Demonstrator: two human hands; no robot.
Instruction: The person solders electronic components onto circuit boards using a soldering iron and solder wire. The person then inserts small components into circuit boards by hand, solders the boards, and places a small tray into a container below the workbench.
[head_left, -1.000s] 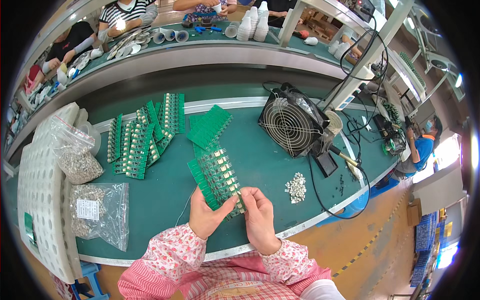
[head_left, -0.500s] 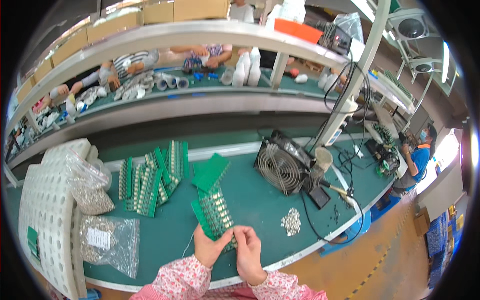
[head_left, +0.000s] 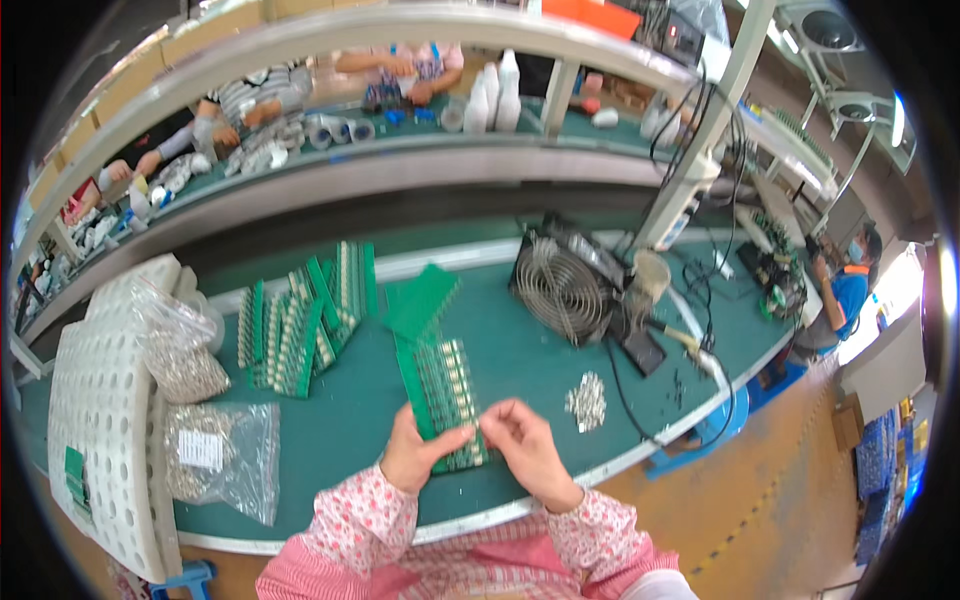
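Observation:
A green circuit board panel set with rows of small pale parts lies slantwise before me. My left hand is closed on its near left edge, the thumb resting across its face. At the panel's right edge my right hand is pinched; whatever its fingertips hold is too small to make out. Just beyond the panel, and touching its far end, is a plain green board. To the right of my right hand sits a little heap of small whitish parts.
Several more populated boards lie at left, beside bags of small parts and white perforated foam trays. A round-grilled fan, a soldering iron and black cables stand right. People work across the bench; another person is far right.
The panel has turned straighter in my left hand. My right hand has shifted right and lifted slightly off the panel's near edge. The whole view has tilted downward a little.

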